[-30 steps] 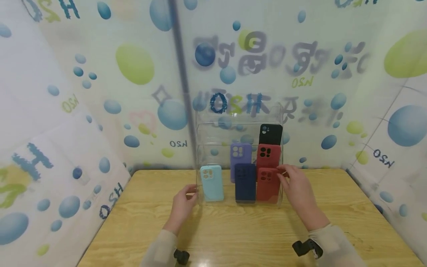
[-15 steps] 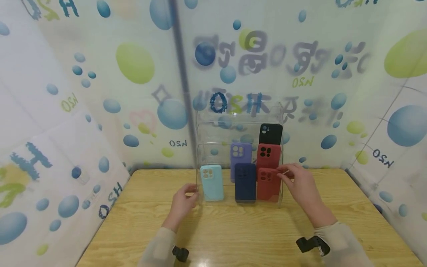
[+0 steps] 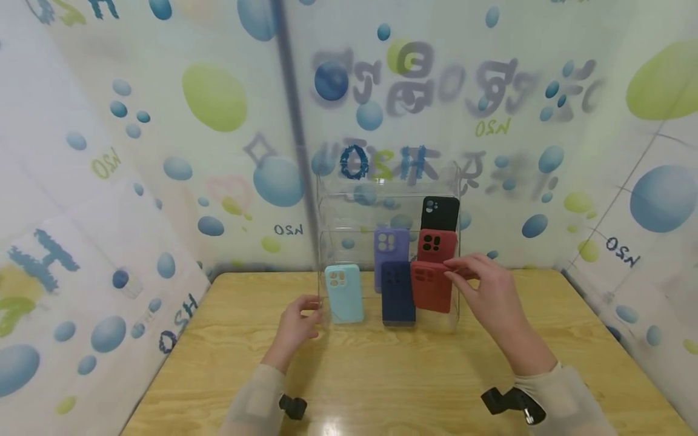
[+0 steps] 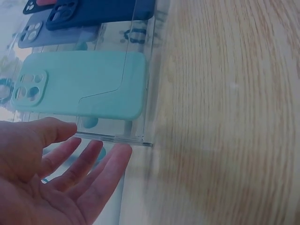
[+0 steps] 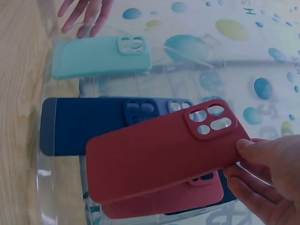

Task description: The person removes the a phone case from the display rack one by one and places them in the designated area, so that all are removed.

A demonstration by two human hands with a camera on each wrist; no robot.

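A red phone case (image 3: 431,287) is held by its upper corner between the thumb and fingers of my right hand (image 3: 491,297). It tilts in front of the lowest tier of a clear stepped display stand (image 3: 349,215). In the right wrist view, the red case (image 5: 159,150) overlaps a dark blue case (image 5: 84,126) and another red case (image 5: 164,201) behind it. My left hand (image 3: 297,324) is at the stand's left side. Its loosely bent fingers (image 4: 108,171) reach the clear side edge, near a light turquoise case (image 4: 89,84), and hold no case.
The stand also carries a purple case (image 3: 391,242), a second red case (image 3: 437,244) and a black case (image 3: 440,213). It stands on a wood-grain table (image 3: 371,381) near its back edge. A printed curtain (image 3: 218,97) hangs behind and along both sides.
My right hand has lifted the front red case out of the lowest tier and tilted it slightly to the left. The left hand stays at the stand's side. The head view has shifted slightly.
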